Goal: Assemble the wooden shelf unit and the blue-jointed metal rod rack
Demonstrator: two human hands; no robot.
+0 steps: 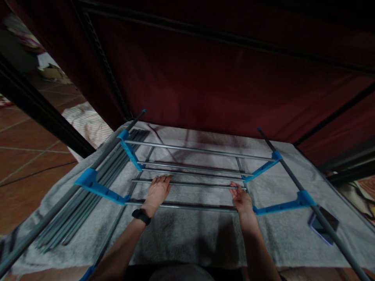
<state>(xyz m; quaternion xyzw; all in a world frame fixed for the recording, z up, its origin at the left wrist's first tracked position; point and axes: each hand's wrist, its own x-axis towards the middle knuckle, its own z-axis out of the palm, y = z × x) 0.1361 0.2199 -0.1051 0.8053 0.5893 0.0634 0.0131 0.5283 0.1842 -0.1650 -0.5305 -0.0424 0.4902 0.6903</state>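
A loose grey metal rod [199,185] lies crosswise in front of me, with a hand near each end. My left hand [157,192], with a dark band at the wrist, curls over the rod from above. Around its right end, the fingers of my right hand [241,198] are closed. This rod sits inside a frame of grey tubes with blue plastic brackets; a left bracket [101,189] and a right bracket [283,207] flank it. Nearer to me, a crossbar [199,207] spans the frame. Farther off, another crossbar [202,151] joins the upper brackets.
Several spare metal tubes [88,203] lie in a bundle at the left. A phone [324,224] rests by the right upright tube. Everything stands on a grey blanket [187,242]. A dark red fabric panel [205,86] rises behind, and tiled floor [32,168] shows at left.
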